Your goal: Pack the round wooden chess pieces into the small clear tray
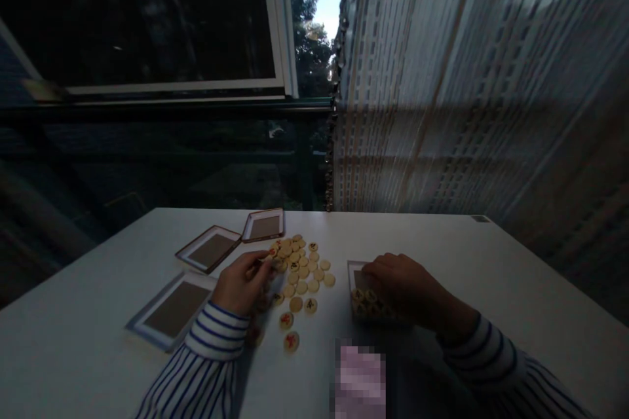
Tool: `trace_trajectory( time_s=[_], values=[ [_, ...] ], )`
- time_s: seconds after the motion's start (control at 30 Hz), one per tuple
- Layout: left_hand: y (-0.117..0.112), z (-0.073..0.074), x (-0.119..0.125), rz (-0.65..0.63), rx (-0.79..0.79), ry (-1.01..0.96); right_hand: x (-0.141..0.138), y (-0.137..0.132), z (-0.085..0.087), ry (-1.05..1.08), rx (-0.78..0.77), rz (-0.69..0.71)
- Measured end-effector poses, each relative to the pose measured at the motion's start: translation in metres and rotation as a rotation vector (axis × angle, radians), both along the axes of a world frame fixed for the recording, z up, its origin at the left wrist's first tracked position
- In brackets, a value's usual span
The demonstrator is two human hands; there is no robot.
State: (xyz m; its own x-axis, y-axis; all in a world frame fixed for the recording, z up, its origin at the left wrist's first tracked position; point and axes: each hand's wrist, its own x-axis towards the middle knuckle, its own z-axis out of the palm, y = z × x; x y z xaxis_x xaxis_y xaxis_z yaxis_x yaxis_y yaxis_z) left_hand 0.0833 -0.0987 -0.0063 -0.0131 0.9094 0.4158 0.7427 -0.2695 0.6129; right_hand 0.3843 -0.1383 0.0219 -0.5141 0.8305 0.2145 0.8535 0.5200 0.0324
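Note:
Round wooden xiangqi pieces [303,272] lie in a loose pile on the white table, some with red or black characters facing up, others plain side up. At the pile's left edge, my left hand [242,283] is closed in a pinch on a xiangqi piece [276,264]. My right hand [405,285] reaches over a shallow box [350,275] to the right of the pile. Its fingers are curled and close together, and their tips are hidden, so what they hold cannot be made out. Several pieces [366,298] with dark characters lie in the box's near part.
Left of the pile are two shallow brown-rimmed trays [209,249] [264,226] and a bluish-rimmed one [171,311], partly behind my left sleeve. The table [413,232] ends at a railing and window. A string curtain [417,111] hangs behind it on the right.

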Motion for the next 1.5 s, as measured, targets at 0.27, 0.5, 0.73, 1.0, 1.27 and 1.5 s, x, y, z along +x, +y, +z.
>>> trace_trajectory(
  time_s=[0.27,0.5,0.73,1.0,1.27,1.5],
  values=[
    [0.015,-0.021,-0.033,0.131,0.056,0.152,-0.025,0.009,0.000,0.063,-0.044,0.029],
    [0.027,-0.035,-0.033,0.117,0.002,0.238,-0.083,0.032,0.013,0.072,-0.118,0.073],
    [0.033,-0.045,-0.029,0.062,0.019,0.234,-0.125,0.043,-0.004,0.173,-0.118,0.092],
    [0.032,-0.045,-0.027,0.062,0.003,0.229,-0.128,0.044,-0.029,0.227,-0.057,0.126],
    [0.030,-0.041,-0.026,0.030,0.058,0.215,-0.128,0.046,-0.034,0.214,-0.041,0.130],
    [0.029,-0.037,-0.024,0.017,0.196,0.179,-0.126,0.046,-0.031,0.217,-0.046,0.122]
  ],
)
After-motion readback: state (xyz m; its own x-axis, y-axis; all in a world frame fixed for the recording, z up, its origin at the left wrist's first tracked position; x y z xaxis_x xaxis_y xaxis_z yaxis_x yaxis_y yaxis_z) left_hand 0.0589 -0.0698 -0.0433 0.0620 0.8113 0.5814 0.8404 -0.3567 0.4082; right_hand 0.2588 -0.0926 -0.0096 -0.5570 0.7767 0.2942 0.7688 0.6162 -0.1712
